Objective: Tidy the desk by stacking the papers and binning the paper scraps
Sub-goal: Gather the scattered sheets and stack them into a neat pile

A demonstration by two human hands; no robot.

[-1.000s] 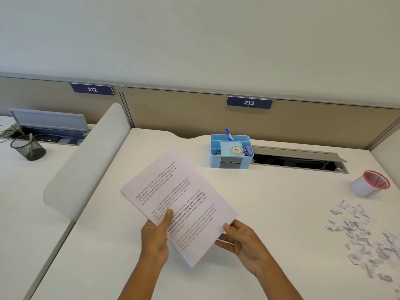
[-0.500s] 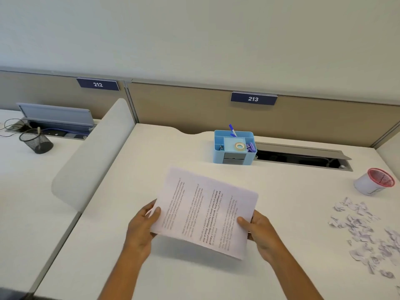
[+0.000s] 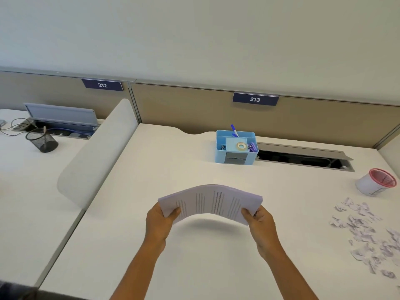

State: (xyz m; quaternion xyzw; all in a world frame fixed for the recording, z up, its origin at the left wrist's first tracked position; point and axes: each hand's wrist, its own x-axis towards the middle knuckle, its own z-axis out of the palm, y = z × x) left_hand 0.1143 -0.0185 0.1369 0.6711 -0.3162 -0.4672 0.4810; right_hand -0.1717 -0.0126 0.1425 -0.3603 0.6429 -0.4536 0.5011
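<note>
Your left hand (image 3: 160, 219) and right hand (image 3: 260, 221) each grip an end of the papers (image 3: 211, 202), thumbs on top, holding the bowed stack above the bench (image 3: 151, 169). The scraps (image 3: 368, 232) lie scattered on your right, near the tipped bin (image 3: 375, 181).

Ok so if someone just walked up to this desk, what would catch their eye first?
First, the stack of papers held above the middle of the desk, bowed upward, with the left hand and right hand gripping its two ends. Next, the paper scraps scattered along the right side, with a small red-rimmed bin behind them. A blue organizer sits at the back.
</note>
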